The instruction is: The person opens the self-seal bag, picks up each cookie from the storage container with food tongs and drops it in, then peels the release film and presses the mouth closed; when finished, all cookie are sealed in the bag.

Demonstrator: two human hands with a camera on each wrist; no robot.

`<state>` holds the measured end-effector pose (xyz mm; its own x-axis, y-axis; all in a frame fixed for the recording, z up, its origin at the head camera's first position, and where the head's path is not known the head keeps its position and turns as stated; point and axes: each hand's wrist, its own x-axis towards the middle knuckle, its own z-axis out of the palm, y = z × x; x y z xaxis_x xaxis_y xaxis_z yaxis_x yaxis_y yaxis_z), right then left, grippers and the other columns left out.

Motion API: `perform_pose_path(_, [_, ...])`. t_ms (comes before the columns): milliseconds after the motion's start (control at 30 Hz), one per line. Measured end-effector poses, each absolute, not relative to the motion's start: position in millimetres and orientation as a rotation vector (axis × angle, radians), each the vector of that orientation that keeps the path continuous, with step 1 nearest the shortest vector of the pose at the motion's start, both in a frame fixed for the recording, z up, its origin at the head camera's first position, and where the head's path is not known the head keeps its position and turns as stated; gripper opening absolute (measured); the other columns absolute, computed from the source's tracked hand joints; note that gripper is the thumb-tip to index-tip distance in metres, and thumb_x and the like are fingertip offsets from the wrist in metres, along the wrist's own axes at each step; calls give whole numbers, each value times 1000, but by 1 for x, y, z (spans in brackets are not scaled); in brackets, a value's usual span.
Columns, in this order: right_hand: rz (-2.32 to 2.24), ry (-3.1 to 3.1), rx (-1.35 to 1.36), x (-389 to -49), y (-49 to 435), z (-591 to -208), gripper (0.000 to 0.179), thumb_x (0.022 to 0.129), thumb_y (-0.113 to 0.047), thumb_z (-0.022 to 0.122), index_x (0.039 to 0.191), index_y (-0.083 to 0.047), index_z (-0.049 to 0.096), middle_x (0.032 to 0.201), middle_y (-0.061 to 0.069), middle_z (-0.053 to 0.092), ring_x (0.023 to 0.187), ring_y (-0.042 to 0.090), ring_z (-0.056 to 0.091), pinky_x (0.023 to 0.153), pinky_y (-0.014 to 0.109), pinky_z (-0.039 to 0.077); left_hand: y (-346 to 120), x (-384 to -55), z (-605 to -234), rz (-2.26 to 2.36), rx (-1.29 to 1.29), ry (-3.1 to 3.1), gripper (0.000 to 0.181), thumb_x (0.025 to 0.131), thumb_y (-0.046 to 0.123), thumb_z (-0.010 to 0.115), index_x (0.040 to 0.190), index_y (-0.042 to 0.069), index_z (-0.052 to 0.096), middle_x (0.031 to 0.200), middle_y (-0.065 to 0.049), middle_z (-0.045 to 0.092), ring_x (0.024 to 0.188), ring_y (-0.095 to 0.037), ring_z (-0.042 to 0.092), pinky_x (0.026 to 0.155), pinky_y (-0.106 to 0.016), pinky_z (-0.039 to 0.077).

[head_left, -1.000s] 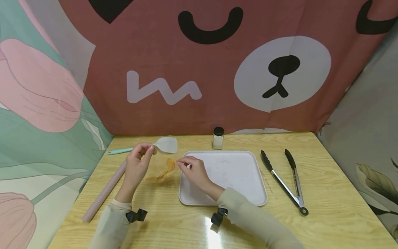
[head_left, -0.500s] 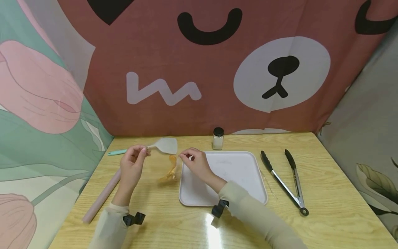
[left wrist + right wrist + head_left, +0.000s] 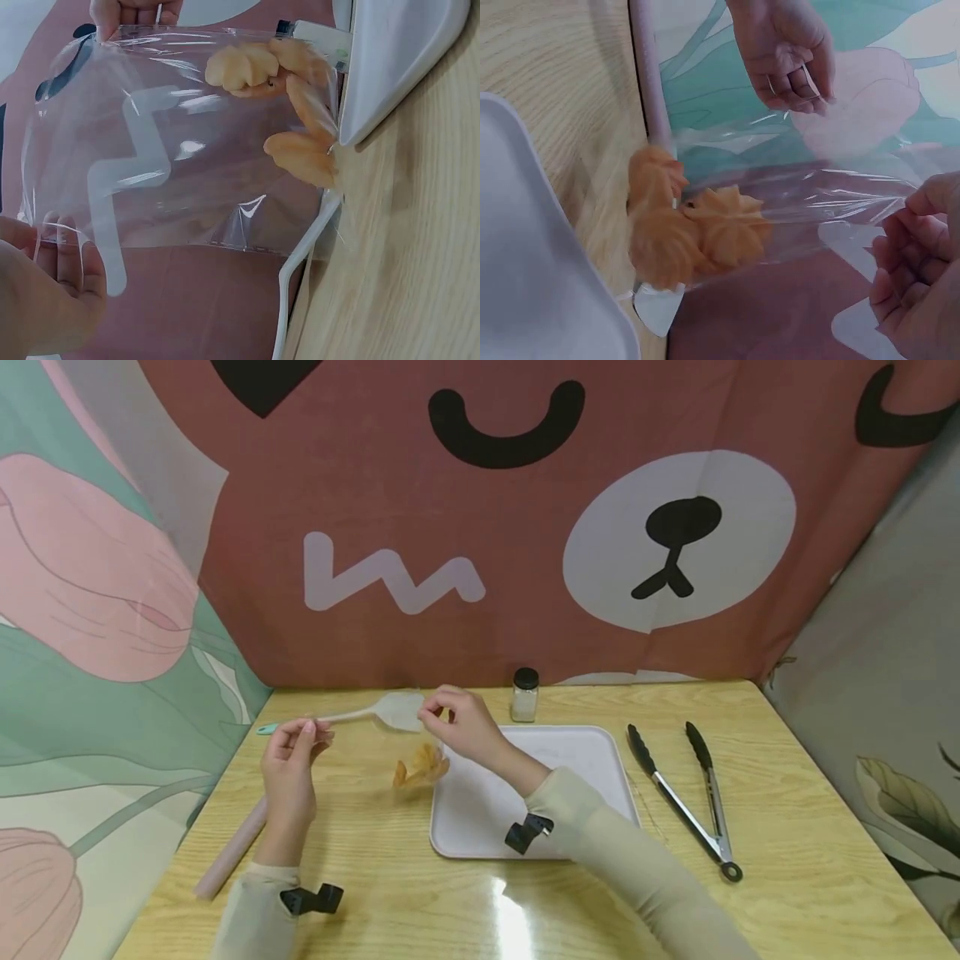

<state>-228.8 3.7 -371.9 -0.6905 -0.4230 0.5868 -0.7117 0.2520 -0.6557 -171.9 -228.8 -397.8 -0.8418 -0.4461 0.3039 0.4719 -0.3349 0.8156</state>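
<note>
A clear plastic bag (image 3: pixel 191 150) hangs upright above the table, with several orange-brown, swirl-shaped cookies (image 3: pixel 426 762) at its bottom. My left hand (image 3: pixel 288 781) pinches one upper corner of it. Farther right, my right hand (image 3: pixel 463 724) pinches the opposite upper part between thumb and fingers. The film is stretched between both hands, as the left wrist view shows; in the head view it is almost invisible. Ridged cookies (image 3: pixel 731 229) cluster in the bag's lower end in the right wrist view. Behind the bag lies a spatula (image 3: pixel 400 710), partly covered by my hands.
A white tray (image 3: pixel 540 839) lies right of the bag, under my right forearm. Spread tongs (image 3: pixel 678 806) lie farther right. A black-lidded jar (image 3: pixel 525 697) stands behind the tray. Left of my left forearm is a pink rod (image 3: pixel 232 852).
My left hand has moved left and slightly nearer. My right hand has risen and shifted slightly left. The hands are farther apart, and the cookies have swung right.
</note>
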Motion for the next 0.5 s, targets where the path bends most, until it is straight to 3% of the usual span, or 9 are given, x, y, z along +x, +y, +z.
perform_pose_path(233, [1439,-2367,981,-230,2,-374,8,86,-6,67,79,-6,71,80,0,63,71,8,53,57,18,43,-237,-172,-399,-2255,-47,-1290,8,92,1,58,85,2,61,79,-8,69,70,-17,67,68,-25,56])
perform_pose_path(500, [1526,-2368,1028,-231,-3,-380,9,87,-7,65,82,-2,71,77,5,66,69,6,56,60,19,50,-251,-171,-412,-2415,-238,-1194,13,94,-5,50,88,-3,61,84,-14,69,77,-22,68,73,-30,56])
